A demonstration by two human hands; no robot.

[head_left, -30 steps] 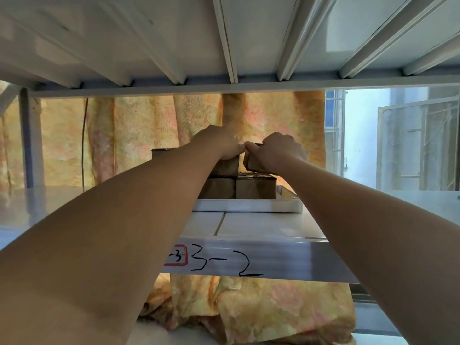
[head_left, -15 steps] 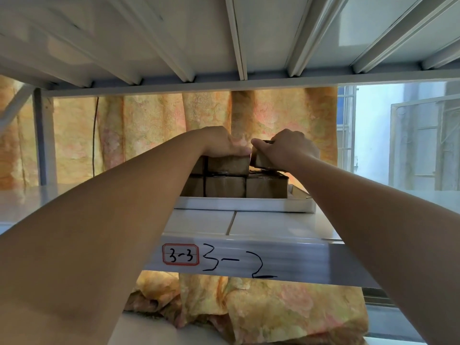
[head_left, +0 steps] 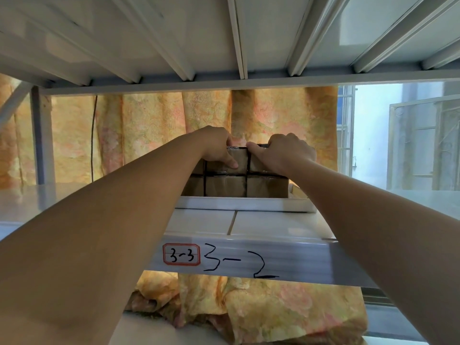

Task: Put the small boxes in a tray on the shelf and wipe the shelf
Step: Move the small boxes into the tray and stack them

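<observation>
Left hand [head_left: 219, 148] curls over the top middle box [head_left: 241, 157], thumb on its front; right hand [head_left: 286, 153] grips the top right box [head_left: 255, 166] beside it, stacked in the tray [head_left: 244, 204] on the shelf [head_left: 268, 224].

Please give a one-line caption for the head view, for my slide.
The left hand and right hand grip top-row brown boxes stacked in a white tray on the shelf.

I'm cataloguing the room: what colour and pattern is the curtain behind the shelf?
The curtain is yellow-orange with a pink floral pattern, clearest in the head view.
</observation>
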